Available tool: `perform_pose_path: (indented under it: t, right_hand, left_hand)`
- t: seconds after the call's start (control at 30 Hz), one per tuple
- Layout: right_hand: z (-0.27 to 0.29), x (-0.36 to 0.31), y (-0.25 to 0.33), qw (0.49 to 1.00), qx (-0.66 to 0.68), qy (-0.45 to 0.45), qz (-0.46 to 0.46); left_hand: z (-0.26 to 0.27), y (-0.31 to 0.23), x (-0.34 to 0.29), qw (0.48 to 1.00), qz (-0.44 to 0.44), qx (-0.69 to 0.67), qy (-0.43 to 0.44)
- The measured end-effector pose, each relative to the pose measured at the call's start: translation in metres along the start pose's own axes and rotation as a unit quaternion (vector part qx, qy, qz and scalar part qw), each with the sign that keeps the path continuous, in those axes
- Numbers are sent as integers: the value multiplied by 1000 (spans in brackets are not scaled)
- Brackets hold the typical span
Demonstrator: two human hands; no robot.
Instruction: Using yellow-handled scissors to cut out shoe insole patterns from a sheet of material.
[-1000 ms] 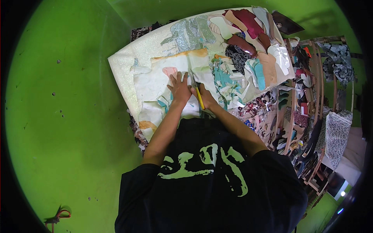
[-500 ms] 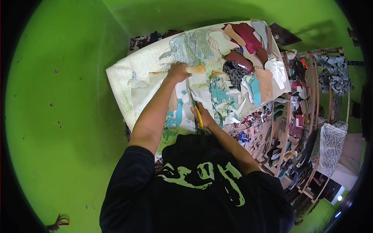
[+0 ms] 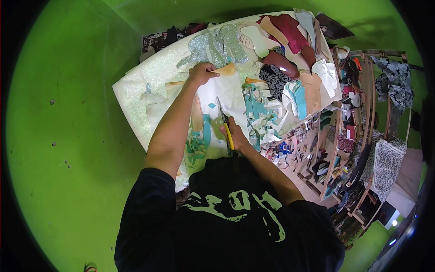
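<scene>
Likely limp, white sheet (light; hold by edge): left hand pinches it toward table's far edge; right hand grips scissors.

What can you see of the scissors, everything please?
The scissors have a bright yellow handle and slim, metallic-looking blades. They are in the right hand, which partly covers the handle. The blades point up the picture, slightly left, over the white sheet; whether they touch it, or how far they are open, I cannot tell.

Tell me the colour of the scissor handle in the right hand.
Yellow; the scissor handle shows best in the head view.
</scene>
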State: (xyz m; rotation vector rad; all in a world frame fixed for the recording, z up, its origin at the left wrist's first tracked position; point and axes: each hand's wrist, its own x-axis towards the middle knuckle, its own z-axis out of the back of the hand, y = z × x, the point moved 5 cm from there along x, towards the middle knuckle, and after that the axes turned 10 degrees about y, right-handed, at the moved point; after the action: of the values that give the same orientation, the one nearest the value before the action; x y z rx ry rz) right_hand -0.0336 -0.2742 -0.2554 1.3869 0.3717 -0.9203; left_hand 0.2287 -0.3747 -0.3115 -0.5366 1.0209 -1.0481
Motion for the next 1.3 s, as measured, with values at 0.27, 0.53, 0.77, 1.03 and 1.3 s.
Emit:
perform_pose_path:
  t: [0.27,0.53,0.77,1.03,1.3]
  right_hand:
    - [-9,4,3,997,39,-28,56]
    - [-16,14,-18,998,30,-26,42]
    - [0,7,7,995,-10,-62,83]
    - [7,23,19,999,50,5,-15]
    - [9,27,16,1000,17,5,6]
  left_hand:
    - [-2,7,5,1000,22,-10,1]
    - [-1,7,8,999,21,-27,7]
    - [-4,12,11,999,25,-22,15]
    - [-4,16,13,999,37,-29,20]
    - [-1,12,12,998,39,-35,25]
